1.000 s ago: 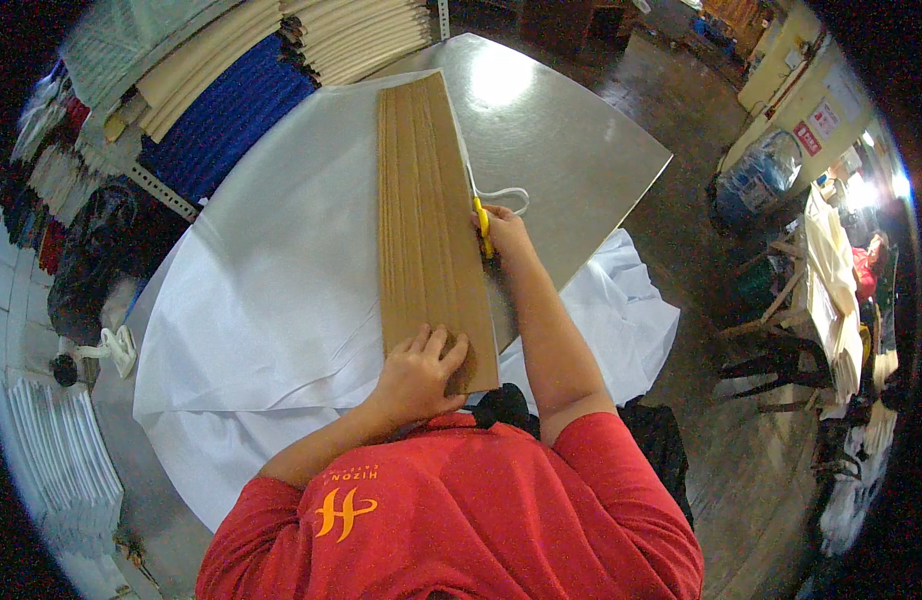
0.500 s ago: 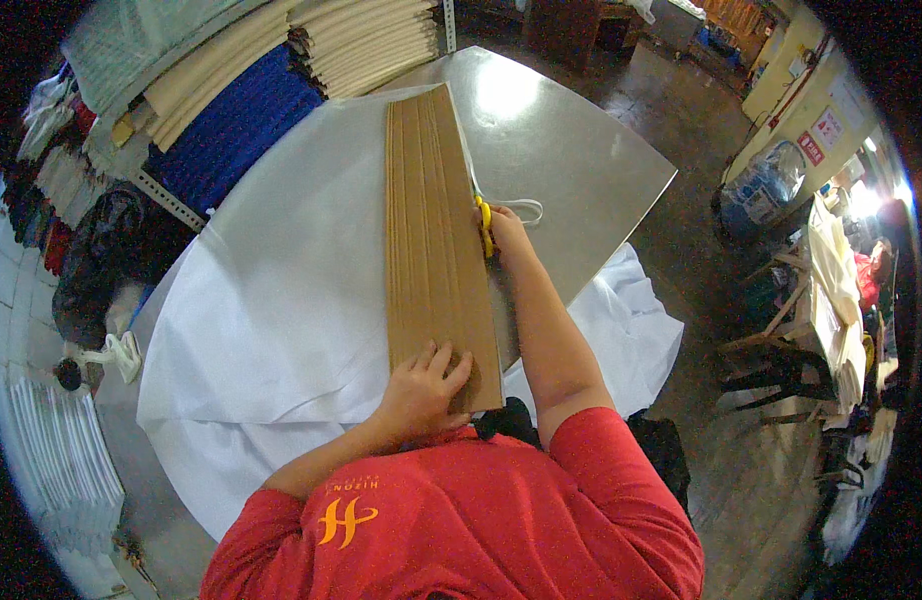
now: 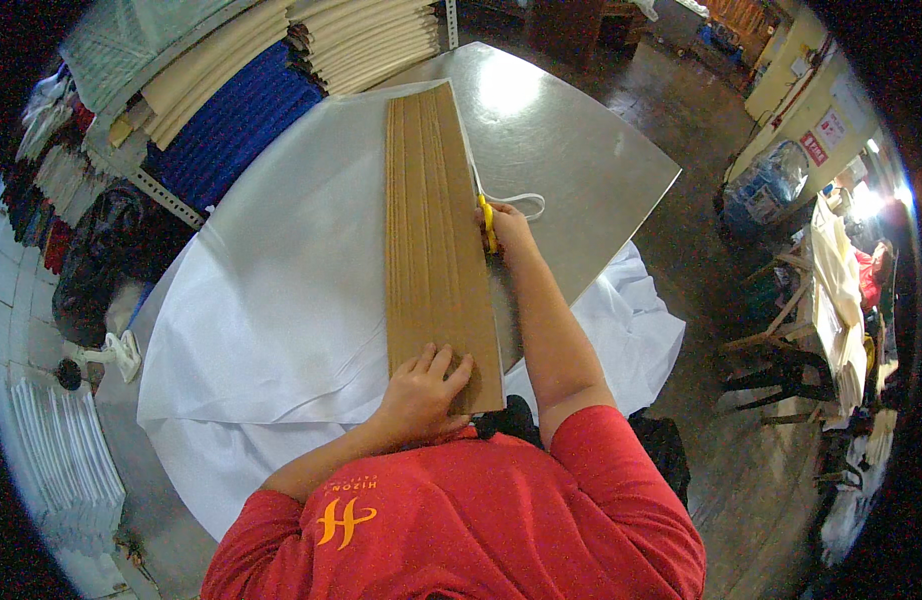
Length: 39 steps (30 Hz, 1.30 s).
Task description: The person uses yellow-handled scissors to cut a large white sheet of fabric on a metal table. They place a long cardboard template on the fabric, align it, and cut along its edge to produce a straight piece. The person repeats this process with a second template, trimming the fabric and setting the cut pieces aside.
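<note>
On the white cloth (image 3: 271, 300) your left hand (image 3: 421, 395) lies flat on the cardboard strip's (image 3: 436, 240) near end, while your right hand (image 3: 506, 228) grips yellow scissors (image 3: 488, 222) halfway up its right edge.

Shelves (image 3: 231, 90) of folded fabric stand beyond the steel table (image 3: 581, 150).
</note>
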Available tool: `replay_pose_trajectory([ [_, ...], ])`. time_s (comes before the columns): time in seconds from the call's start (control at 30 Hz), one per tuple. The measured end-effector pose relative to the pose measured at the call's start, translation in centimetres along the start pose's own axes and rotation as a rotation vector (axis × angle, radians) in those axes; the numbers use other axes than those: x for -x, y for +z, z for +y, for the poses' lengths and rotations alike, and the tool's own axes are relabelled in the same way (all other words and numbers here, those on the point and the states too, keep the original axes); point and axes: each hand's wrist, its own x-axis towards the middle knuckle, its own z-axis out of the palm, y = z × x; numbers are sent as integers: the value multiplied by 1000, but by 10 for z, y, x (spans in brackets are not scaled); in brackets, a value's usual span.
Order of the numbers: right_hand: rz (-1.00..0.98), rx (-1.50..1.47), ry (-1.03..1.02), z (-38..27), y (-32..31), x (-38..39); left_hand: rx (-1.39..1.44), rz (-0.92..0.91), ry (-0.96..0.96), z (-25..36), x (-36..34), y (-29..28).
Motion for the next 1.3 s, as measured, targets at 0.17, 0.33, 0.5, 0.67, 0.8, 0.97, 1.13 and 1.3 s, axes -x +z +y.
replay_pose_trajectory([
  [0.17,-14,-44,42,0,3,-19,-28,-3,-8,-1,0,2],
  [0.33,42,-37,18,-2,10,-36,4,-50,-28,-5,1,4],
  [0.5,20,-24,37,-12,12,-24,9,-13,-21,-4,2,5],
  [0.67,5,-49,-9,-16,15,-17,35,-2,-24,-6,2,9],
  [0.8,-78,-102,42,-13,9,-20,1,-23,-12,-6,2,8],
  [0.97,-55,-138,137,-22,-8,-1,93,-217,-61,-9,-6,0],
  [1.13,-91,209,136,-40,-48,55,179,102,-526,-57,-20,0],
  [1.3,-29,296,96,-47,-82,117,520,233,-643,-92,-22,19],
])
